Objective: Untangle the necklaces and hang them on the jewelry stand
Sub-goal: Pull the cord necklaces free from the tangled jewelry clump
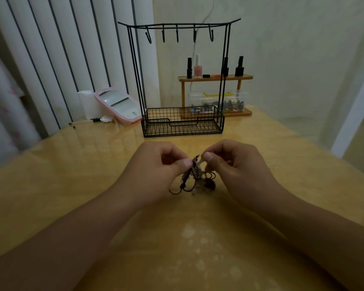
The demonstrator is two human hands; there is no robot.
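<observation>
Necklaces (192, 175) are one dark knotted clump, held just above the table (72, 175) with loops dangling. Left hand (156, 166) and right hand (235, 164) both pinch it with their fingers. Jewelry stand (181, 80) sits behind, hooks bare.

Necklaces (192, 175) bunched in a dark, blurred tangle btwn thumbs; no. of strands and which cord belongs to which not discernible, upper part covered by fingertips of left hand (156, 164) and right hand (235, 164). Both forearms cut off by bottom edge. Contents of clear box (219, 101) behind jewelry stand (181, 80) too small to identify, partly screened by wire basket; pink mirror (119, 105) partly hidden behind stand's left posts, labels on nail polish bottles (197, 67) illegible.
</observation>
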